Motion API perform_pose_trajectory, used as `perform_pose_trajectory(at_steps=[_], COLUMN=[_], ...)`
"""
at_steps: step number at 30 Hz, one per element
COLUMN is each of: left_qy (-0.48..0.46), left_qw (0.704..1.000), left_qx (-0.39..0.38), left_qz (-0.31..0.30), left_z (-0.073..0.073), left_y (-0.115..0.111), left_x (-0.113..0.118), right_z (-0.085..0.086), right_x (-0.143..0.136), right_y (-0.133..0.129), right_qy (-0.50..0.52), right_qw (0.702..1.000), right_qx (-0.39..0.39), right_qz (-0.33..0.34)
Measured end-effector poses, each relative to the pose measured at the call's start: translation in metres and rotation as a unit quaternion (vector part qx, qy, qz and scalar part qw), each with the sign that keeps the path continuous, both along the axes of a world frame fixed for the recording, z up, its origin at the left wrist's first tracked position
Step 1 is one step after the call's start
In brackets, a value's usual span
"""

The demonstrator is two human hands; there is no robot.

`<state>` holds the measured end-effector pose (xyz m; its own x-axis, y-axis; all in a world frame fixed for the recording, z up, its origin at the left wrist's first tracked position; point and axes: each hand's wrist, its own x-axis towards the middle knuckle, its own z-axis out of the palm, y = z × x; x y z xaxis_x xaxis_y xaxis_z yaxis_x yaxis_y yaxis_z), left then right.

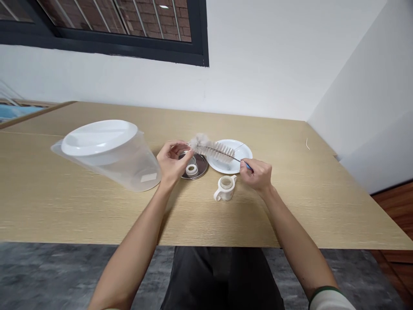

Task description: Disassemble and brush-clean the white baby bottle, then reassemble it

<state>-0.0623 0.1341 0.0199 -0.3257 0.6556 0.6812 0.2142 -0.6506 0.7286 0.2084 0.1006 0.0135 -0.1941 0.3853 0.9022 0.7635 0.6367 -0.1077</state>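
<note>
My right hand is closed around the blue handle of a bottle brush, which lies nearly level with its clear bristles pointing left. At the bristle tip, the curled fingers and thumb of my left hand close on the brush end; the exact contact is partly hidden. Below them, a round metal tray holds a white ring-shaped bottle part and a clear piece that is hard to make out. Behind the brush sits a white plate. Nearer me stands a small bottle with white handles, its top uncovered.
A large translucent pitcher with a white lid stands left of my left hand. A thin white strip lies on the wooden table at the right. The wall and a dark-framed window are behind.
</note>
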Motion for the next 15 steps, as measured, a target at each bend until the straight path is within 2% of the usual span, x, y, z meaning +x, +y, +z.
perform_pose_trajectory(at_steps=[8, 15], left_qy=[0.0, -0.001], left_qw=[1.0, 1.0], left_qx=[0.023, 0.021], left_qz=[0.004, 0.015], left_z=[-0.0005, -0.0003], left_y=[-0.0021, 0.0001], left_x=[0.0004, -0.001], right_z=[-0.0038, -0.0023], right_x=[0.0032, 0.0026], right_y=[0.004, 0.0017], right_qy=[0.031, 0.011], right_qw=[0.998, 0.999], right_qx=[-0.024, -0.031], right_qz=[-0.053, -0.025])
